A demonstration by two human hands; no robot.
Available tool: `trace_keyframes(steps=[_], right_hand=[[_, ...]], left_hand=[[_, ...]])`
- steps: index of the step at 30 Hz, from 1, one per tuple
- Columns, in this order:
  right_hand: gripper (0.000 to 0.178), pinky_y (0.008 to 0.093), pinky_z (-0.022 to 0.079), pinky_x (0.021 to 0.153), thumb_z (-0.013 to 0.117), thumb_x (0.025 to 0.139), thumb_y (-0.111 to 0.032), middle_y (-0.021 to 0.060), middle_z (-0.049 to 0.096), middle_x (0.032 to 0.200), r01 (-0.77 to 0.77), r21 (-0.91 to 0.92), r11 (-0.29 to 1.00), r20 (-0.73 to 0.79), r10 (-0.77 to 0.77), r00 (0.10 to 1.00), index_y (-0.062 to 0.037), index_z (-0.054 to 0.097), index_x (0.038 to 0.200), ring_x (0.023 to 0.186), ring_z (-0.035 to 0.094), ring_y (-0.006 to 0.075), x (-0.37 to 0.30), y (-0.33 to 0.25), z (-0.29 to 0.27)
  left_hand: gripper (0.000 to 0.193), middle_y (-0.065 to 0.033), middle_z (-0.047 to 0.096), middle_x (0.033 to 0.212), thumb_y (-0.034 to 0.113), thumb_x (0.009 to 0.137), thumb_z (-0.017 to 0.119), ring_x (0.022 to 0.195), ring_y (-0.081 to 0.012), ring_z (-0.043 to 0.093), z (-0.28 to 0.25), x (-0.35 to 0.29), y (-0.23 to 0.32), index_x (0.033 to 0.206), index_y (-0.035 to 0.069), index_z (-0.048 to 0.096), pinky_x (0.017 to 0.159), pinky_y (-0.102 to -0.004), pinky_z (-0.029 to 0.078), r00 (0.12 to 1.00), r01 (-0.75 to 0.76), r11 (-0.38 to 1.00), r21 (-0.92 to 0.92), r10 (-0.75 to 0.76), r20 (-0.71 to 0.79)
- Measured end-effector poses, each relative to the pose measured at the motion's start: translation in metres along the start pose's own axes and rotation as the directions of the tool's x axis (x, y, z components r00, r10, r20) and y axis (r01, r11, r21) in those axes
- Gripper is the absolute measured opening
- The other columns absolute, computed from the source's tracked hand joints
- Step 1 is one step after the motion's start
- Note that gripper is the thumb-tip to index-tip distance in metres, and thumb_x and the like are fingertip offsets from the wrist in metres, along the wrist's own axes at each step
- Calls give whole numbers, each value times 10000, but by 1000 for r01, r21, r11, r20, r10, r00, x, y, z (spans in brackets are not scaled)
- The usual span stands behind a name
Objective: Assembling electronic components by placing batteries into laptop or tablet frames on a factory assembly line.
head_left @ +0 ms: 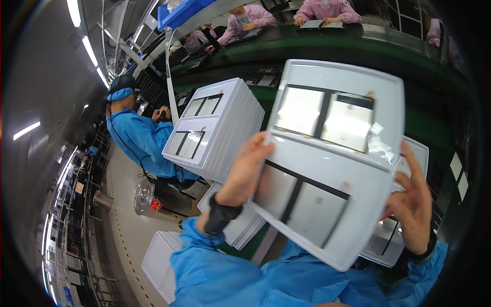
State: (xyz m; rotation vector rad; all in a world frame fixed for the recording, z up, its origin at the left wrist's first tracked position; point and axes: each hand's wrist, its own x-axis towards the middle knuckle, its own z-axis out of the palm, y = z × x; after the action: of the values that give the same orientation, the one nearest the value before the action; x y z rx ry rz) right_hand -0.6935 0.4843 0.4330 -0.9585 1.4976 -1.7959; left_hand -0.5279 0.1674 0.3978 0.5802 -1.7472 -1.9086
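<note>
the white tray (353,75) is tilted in front of the person, between the two hands. the left hand (246,166) is closed on its left edge and has hold of it. the right hand (414,212) is at its right edge, with fingers partly open and spread; whether they grip it, i cannot tell. flat panels (299,110) lie in the tray. a stack (240,133) of similar trays stands beyond the left hand.

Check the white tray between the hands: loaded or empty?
Loaded: the white tray shows flat, dark-edged panels in both upper and lower sections.
</note>
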Motion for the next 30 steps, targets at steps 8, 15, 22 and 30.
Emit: trace_keyframes(steps=[8,15,22,30], right_hand=[[729,294,618,752,467,903,60,238,691,1172,-142,6,990,286,135,949,-2,208,1581,880,743,214,14,26,-7],[661,270,589,751,492,870,73,205,723,1107,-205,-49,978,289,210,934,11,361,1514,874,746,209,12,22,-24],[623,287,581,767,573,878,51,180,733,1084,-224,-99,970,197,240,951,25,400,1476,858,742,195,-8,11,-34],[596,215,542,643,590,955,-328,100,691,866,-47,-247,968,-116,19,993,39,472,1408,711,677,115,11,-4,-64]], left_hand=[[320,-105,714,1177,104,1022,528,1003,-148,686,-188,7,103,1297,-34,615,933,-264,515,937,17,924,381,119,-329],[367,-136,682,1275,107,1001,548,1117,-204,668,-360,61,112,1315,-74,610,980,-282,485,910,260,751,607,20,-414],[314,-121,774,964,117,817,752,877,-212,729,-390,95,57,1126,66,769,791,-323,555,846,367,191,910,339,-412],[266,-186,722,1088,54,896,625,985,-333,712,-335,95,82,1149,52,705,840,-404,553,928,21,-260,966,363,78]])
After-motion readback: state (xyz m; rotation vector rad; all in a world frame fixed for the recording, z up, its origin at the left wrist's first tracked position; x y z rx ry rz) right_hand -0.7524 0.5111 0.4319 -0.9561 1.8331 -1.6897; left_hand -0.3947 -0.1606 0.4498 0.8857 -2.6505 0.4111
